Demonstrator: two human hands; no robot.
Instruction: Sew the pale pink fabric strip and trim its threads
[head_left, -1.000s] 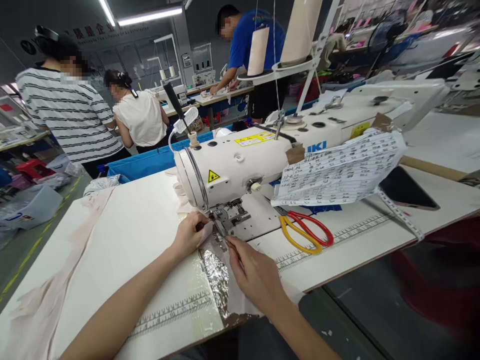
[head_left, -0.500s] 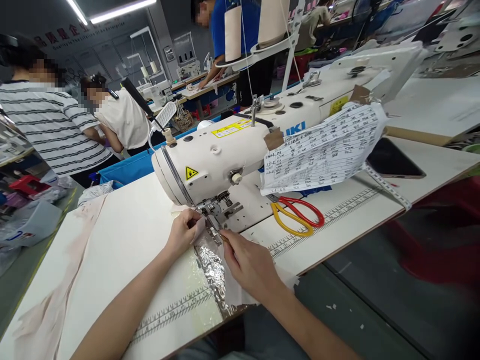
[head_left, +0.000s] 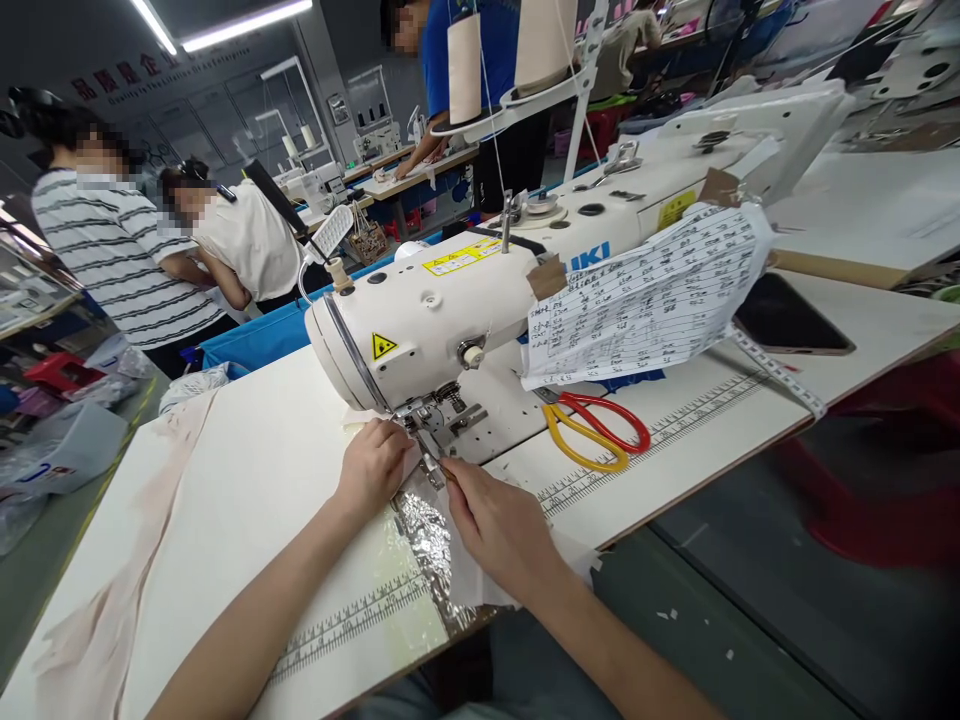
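Gathering right in front of the needle end of a white, rounded sewing machine (head_left: pixel 420 300), a sheer, pale pinkish piece of cloth (head_left: pixel 410 464) is being worked by two bare hands. Its edge is pinched by the left hand (head_left: pixel 375 465), whose fingers are curled in tight, with the thumb mostly hidden. A slim, brownish tool (head_left: pixel 450 475) is gripped between the thumb and fingers of the right hand (head_left: pixel 499 520), just beside the metal parts under the machine head (what sort of tool can't be told, too much of it is covered). Beneath the right hand, a thin whitish layer (head_left: pixel 471 580) is spread, partly over a crinkly silver foil strip (head_left: pixel 427 535) on the white tabletop (head_left: pixel 255 460); whether it's joined to the pinched piece can't be made out.

Off to the right, scissors with one red and one yellow handle loop (head_left: pixel 600 430) are left lying near a printed black ruler scale (head_left: pixel 577 490). A white sheet covered in handwriting (head_left: pixel 637 300) is propped against the machine, and a black flat phone (head_left: pixel 795 315) is parked beyond it. More pale pink, crumpled fabric (head_left: pixel 112 600) is strewn along the table's left side.
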